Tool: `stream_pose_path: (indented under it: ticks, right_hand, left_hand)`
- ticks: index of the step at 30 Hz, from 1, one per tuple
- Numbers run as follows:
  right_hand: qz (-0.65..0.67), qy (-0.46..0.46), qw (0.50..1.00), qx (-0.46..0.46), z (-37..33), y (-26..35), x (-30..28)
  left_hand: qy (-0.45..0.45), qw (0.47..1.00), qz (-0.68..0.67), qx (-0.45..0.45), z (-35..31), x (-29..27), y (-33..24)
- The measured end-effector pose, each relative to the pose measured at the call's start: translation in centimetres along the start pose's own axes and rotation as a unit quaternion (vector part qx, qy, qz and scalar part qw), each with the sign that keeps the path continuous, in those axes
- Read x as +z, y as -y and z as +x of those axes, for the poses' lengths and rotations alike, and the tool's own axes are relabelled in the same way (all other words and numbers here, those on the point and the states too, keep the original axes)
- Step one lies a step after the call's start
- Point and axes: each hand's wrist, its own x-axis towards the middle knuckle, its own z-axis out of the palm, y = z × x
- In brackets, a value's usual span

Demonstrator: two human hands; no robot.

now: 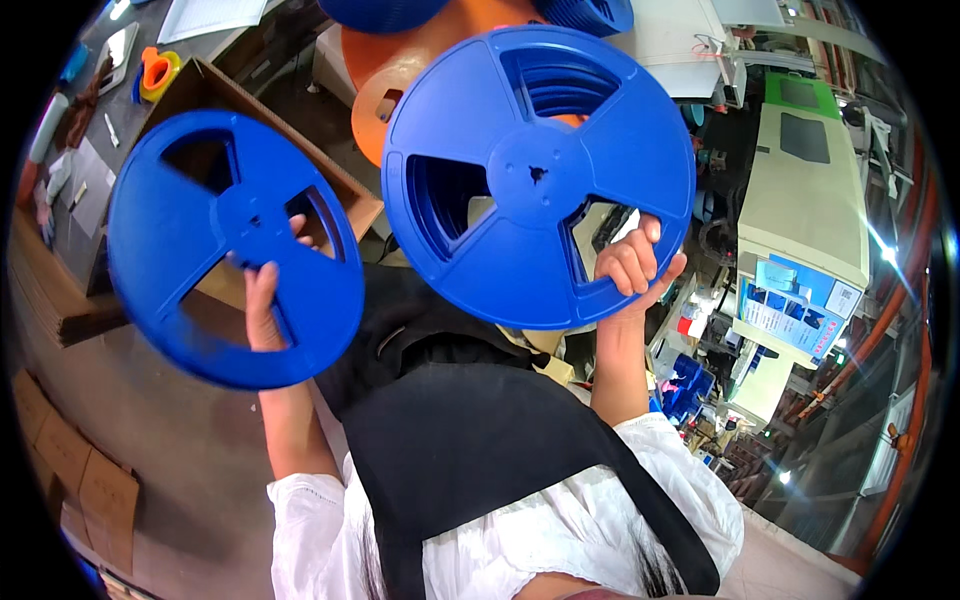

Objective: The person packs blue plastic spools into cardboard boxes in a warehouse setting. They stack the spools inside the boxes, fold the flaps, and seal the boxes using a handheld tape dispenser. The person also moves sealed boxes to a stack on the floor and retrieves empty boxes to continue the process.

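Note:
My left hand (262, 300) grips a blue plastic reel (155, 260) on the left. The thumb lies over its face near the hub, and fingertips show through one of its cut-out windows. The reel is tilted and slightly blurred at its lower edge. To the right, my right hand (630, 262) is hooked through a window of a larger-looking blue reel (450, 130), fingers wrapped over its lower right rim. Several more blue rims show through the upper window behind this front reel; whether they are held with it I cannot tell. Both reels are raised in front of my black apron (470, 440).
An opened cardboard box (215, 90) stands behind the left reel. Orange reels (365, 60) and more blue reels (590, 14) lie at the far side. A cream machine with a green top (805, 190) stands right. Folded cardboard (85, 475) rests at lower left.

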Motion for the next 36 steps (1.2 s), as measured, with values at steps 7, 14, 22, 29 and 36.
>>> stream_pose_path:
  ticks: [7, 14, 22, 29, 36]
  right_hand:
    - [-0.292, -0.079, 0.945, 0.128, -0.2, -6.9, 3.0]
    - [-0.422, -0.164, 0.871, 0.192, 0.5, -8.4, 4.9]
    - [-0.469, -0.283, 0.828, 0.119, 0.2, -4.1, 2.3]
    - [-0.394, -0.361, 0.838, 0.112, -1.3, -3.1, 0.4]
    - [-0.311, -0.349, 0.878, 0.101, -2.5, -2.2, -0.9]
  left_hand:
    - [0.174, 0.968, 0.122, -0.129, 1.3, 7.3, 6.3]
    - [0.141, 0.973, 0.044, -0.177, -0.1, 9.0, 3.4]
    - [0.212, 0.937, -0.246, -0.133, -0.5, 0.8, 4.3]
    - [0.199, 0.916, -0.33, -0.114, -1.6, 2.3, 3.4]
    - [0.238, 0.888, -0.38, -0.102, -0.3, 2.8, 3.2]
